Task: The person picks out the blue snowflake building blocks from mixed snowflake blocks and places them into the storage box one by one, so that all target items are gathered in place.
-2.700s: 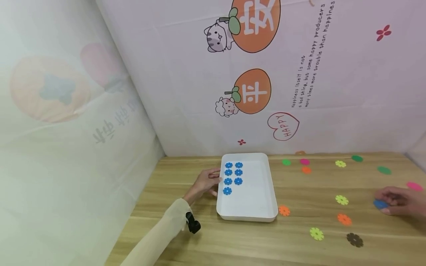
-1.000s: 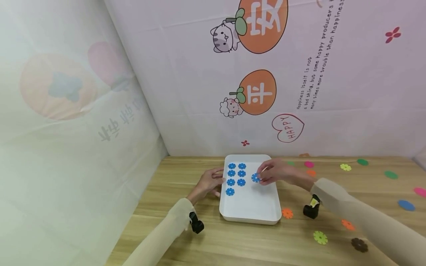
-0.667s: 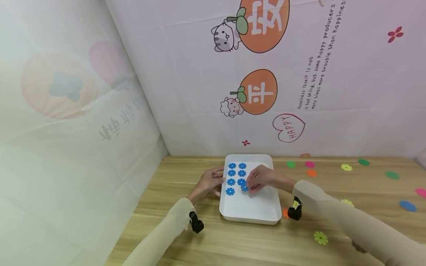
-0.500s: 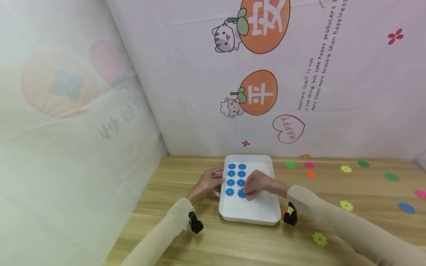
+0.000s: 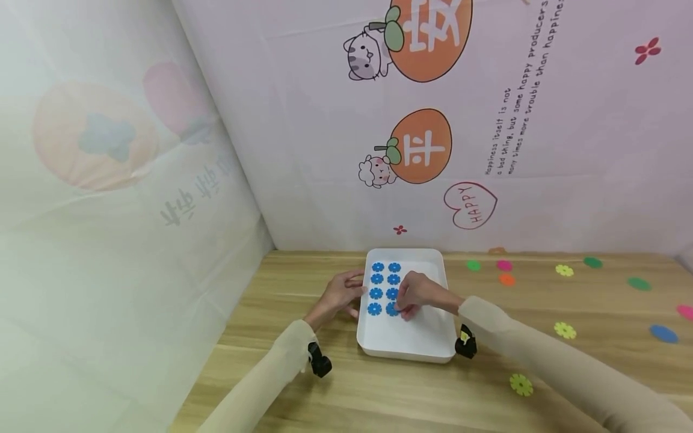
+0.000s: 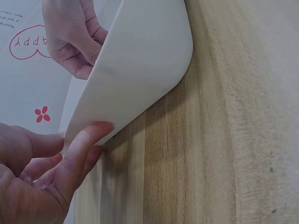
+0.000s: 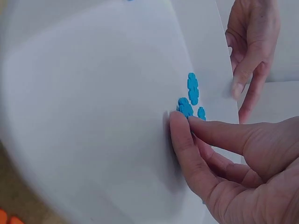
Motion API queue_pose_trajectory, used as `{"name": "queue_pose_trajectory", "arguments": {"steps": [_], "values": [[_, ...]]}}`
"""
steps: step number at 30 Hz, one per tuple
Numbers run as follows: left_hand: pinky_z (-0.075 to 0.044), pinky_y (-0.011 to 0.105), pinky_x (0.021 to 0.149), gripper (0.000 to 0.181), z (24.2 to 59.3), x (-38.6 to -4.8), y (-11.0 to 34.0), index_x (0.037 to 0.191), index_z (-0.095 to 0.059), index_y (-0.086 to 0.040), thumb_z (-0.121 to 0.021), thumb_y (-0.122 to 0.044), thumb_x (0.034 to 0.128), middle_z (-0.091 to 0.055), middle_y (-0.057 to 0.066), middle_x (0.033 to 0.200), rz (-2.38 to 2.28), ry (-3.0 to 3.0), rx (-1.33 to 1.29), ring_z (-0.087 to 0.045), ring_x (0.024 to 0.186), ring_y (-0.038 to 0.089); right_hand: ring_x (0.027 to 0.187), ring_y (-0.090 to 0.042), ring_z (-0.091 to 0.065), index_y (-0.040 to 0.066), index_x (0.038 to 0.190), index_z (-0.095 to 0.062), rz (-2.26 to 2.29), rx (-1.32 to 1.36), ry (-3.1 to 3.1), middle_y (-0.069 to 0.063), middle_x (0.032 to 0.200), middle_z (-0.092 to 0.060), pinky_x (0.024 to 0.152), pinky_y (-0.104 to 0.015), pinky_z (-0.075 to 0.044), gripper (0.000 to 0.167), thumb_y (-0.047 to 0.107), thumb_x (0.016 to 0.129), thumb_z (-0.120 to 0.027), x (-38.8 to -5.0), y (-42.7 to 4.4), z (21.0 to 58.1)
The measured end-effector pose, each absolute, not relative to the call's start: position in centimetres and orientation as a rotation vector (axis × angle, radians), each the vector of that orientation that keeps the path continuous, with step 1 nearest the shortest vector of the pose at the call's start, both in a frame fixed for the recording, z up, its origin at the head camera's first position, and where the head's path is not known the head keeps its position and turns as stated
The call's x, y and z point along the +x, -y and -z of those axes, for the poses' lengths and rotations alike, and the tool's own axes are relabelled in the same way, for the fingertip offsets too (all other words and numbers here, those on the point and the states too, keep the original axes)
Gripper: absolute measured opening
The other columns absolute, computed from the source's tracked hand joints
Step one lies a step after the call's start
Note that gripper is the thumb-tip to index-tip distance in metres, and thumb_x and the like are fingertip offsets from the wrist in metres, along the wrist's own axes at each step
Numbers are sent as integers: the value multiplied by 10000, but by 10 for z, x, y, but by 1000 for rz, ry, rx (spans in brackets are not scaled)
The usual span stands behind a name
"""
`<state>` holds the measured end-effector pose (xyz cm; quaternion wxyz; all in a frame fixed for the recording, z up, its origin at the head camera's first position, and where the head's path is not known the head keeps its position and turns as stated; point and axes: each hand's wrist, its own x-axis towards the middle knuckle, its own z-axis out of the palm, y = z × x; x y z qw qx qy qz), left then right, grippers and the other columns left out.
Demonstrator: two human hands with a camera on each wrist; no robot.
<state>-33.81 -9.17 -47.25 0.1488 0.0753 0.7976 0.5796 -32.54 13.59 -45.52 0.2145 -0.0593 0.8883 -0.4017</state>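
A white tray (image 5: 422, 337) lies on the wooden table, holding blue snowflake discs (image 5: 375, 308) in two columns along its left side. With thumb and fingers, my left hand (image 5: 338, 294) grips the tray's left wall; the left wrist view shows its fingers (image 6: 77, 156) against the outside of that wall. Inside the tray, my right hand (image 5: 419, 293) pinches one blue snowflake disc (image 7: 185, 107) between thumb and index finger, at the near end of the second column. That hand partly covers the disc and the one just beyond it.
To the tray's right, loose discs are scattered: a yellow-green one (image 5: 521, 385), a pink one (image 5: 505, 265), an orange one (image 5: 507, 279), a blue one (image 5: 663, 334) and green ones (image 5: 639, 283). A printed cloth (image 5: 325, 180) hangs behind the table. My right sleeve (image 5: 552, 355) crosses the table's right half.
My right hand has come from the table's right side into the tray with a blue snowflake disc, then lowered it to the second column's near end. My left hand has stayed on the tray.
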Motion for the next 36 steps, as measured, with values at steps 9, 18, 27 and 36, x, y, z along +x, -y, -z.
{"name": "queue_pose_trajectory", "arguments": {"steps": [9, 18, 27, 36], "values": [[-680, 365, 569, 513, 473, -342, 92, 1527, -534, -85, -659, -86, 1030, -612, 260, 1434, -1648, -2304, 222, -742, 1074, 340, 650, -226, -746, 8, 903, -686, 1038, -182, -2535, -124, 756, -725, 652, -291, -679, 92, 44, 944, -761, -322, -138, 446], [-682, 363, 580, 526, 472, -340, 104, 1545, -506, -74, -641, -77, 1037, -604, 268, 1437, -1657, -2307, 207, -734, 1089, 346, 755, -256, -720, -42, 1007, -687, 1160, -307, -2558, -186, 927, -703, 688, -359, -696, 100, 55, 989, -702, -332, -162, 438], [-685, 371, 590, 517, 473, -341, 96, 1539, -512, -63, -641, -74, 1039, -602, 268, 1441, -1668, -2268, 241, -719, 1138, 363, 735, -226, -686, -110, 1041, -662, 1323, -348, -2606, -188, 911, -706, 676, -382, -686, 141, 19, 1003, -618, -330, -225, 428], [-682, 361, 583, 519, 474, -339, 94, 1546, -507, -79, -632, -73, 1042, -599, 266, 1443, -1666, -2278, 236, -715, 1141, 370, 773, -233, -669, -105, 1070, -629, 1278, -329, -2750, -180, 936, -660, 642, -332, -663, 177, 67, 1031, -618, -316, -288, 426]]}}
